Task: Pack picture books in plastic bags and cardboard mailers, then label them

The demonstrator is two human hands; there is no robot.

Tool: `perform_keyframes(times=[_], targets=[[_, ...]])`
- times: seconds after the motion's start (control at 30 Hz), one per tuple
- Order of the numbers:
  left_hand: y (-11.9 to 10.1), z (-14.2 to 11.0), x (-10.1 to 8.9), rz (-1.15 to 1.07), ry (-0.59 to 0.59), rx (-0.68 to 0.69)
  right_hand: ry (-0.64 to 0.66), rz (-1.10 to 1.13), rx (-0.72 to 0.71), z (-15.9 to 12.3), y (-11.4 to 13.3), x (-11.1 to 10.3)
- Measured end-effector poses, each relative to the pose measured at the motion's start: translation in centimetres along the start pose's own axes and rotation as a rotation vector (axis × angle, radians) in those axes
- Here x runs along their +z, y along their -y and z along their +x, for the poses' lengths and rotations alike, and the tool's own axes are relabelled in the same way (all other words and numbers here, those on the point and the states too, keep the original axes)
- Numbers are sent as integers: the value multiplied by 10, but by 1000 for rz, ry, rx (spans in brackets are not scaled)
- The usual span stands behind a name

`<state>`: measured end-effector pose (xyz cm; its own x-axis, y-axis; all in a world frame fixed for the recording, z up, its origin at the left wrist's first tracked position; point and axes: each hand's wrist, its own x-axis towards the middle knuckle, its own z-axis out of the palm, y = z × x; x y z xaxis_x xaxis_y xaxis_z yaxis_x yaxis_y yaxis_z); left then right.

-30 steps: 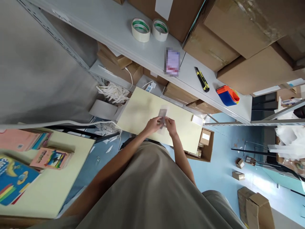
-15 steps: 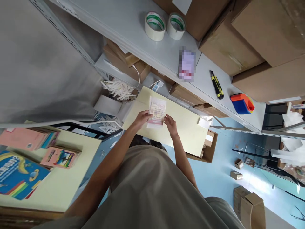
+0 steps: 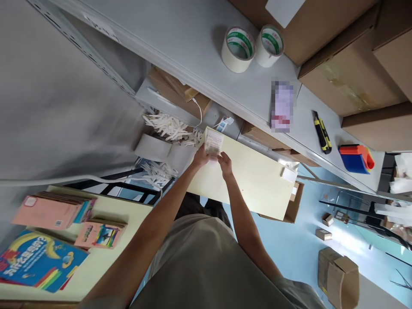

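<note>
A thin packet (image 3: 214, 141) with pale, pinkish print and a clear-looking border is over the left end of the cream table (image 3: 254, 182). My left hand (image 3: 201, 155) grips its lower left edge, fingers closed. At the lower right corner, my right hand (image 3: 225, 164) has its bent fingers against the packet. Blur smears the print, so I cannot read it.
Above the table a grey shelf (image 3: 193, 47) carries two tape rolls (image 3: 238, 49), a yellow-black utility knife (image 3: 322, 134) and cartons (image 3: 363, 81). Paper strips (image 3: 169, 126) lie at left. Books (image 3: 41, 259) cover a side table. A small white box (image 3: 289, 174) sits at the right end.
Both hands have moved left along the table with the packet. Earlier it was seen narrow and blurred, then with its printed face up. The view has shifted too.
</note>
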<state>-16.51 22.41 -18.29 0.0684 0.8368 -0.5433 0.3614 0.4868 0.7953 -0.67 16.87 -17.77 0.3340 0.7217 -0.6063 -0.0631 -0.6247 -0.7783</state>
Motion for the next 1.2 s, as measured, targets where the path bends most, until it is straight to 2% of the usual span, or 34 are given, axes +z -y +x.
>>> perform_keyframes(times=[0.07,0.17,0.37,0.57,0.7,0.83,0.93,1.03,1.2], targets=[[4,-2,1,-37,23,25,-23,-2,15,-2,2,2],[14,-22,-1,-56,40,7,7,9,-8,-18,4,1],[41,-97,-12,-240,-16,56,75,-28,-104,-76,7,-10],[62,-199,-13,-418,-118,169,159,7,-170,-150,-7,-37],[85,-285,-11,-477,-222,245,233,33,-237,-203,-35,-53],[117,-373,-13,-529,-400,290,333,34,-270,-257,-68,-58],[140,-427,-20,-572,-538,302,411,19,-279,-293,-88,-56],[160,-470,-31,-598,-670,291,505,-19,-288,-324,-104,-46],[204,-534,-55,-642,-868,273,674,-138,-312,-378,-130,-8]])
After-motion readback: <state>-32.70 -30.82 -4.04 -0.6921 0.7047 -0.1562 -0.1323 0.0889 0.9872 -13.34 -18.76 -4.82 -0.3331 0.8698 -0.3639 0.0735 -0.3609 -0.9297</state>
